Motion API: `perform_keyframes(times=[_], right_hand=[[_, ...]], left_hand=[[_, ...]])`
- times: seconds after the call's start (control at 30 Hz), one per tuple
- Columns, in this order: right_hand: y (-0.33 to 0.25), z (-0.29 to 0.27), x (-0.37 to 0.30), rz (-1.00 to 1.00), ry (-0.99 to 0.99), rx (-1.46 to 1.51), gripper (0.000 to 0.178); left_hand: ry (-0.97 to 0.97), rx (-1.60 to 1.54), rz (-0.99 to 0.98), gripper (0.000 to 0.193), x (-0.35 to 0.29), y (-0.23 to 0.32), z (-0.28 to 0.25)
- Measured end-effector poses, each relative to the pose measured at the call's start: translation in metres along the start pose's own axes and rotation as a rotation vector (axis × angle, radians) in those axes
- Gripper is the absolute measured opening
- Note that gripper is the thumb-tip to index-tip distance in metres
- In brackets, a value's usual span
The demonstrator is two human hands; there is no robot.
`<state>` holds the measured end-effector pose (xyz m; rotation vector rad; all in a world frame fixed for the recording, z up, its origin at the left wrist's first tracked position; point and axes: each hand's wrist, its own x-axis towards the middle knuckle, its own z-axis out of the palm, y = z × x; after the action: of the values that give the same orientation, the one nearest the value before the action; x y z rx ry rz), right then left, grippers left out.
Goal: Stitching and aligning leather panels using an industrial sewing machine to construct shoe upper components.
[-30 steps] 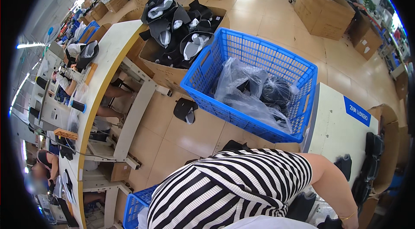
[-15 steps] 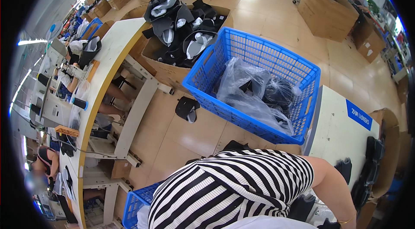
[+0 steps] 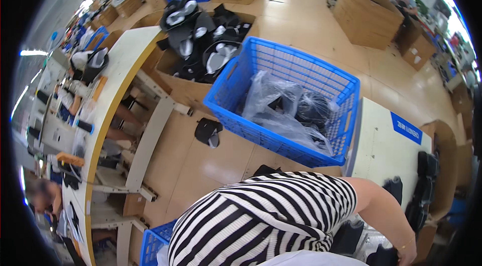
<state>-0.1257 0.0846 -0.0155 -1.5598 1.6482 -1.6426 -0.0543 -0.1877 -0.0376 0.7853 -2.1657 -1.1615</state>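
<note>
My left arm, in a black and white striped sleeve [image 3: 276, 198], reaches across to the lower right. My left hand [image 3: 406, 253], with a thin bangle at the wrist, sits at the bottom edge, where its fingers are mostly cut off. Beside it lies a dark fabric piece [image 3: 382, 256]; whether the hand grips it cannot be made out. Another dark piece [image 3: 347, 237] rests nearer my body on the pale worktable [image 3: 379, 140]. Farther along, a small stack of black pieces [image 3: 393, 188] stands near a row of black bundles [image 3: 422, 190]. My right hand is out of the picture.
A blue crate [image 3: 281, 143] holding clear plastic bags of dark items adjoins the worktable. Behind it, a carton [image 3: 186, 90] overflows with black caps [image 3: 196, 40]. One black cap [image 3: 208, 132] lies on the floor. Sewing machines line a long table [image 3: 118, 65] at left, with people working there.
The view has shifted, so the crate, carton and table appear slightly farther left. My left hand now shows more at the bottom edge, beside the dark piece.
</note>
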Motion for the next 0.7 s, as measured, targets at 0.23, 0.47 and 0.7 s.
perform_keyframes(times=[0.23, 0.47, 0.7], right_hand=[[0.042, -0.001, 0.004, 0.2, 0.08, 0.148, 0.027], [0.033, -0.001, 0.001, 0.195, 0.023, 0.269, 0.022], [0.029, -0.007, 0.003, 0.229, -0.009, 0.381, 0.017]], left_hand=[[-0.137, -0.147, 0.217, 0.034, 0.004, 0.029, 0.024], [-0.036, -0.062, 0.081, 0.035, -0.061, 0.048, 0.003], [0.608, 0.452, -0.094, 0.047, -0.153, -0.017, -0.028]])
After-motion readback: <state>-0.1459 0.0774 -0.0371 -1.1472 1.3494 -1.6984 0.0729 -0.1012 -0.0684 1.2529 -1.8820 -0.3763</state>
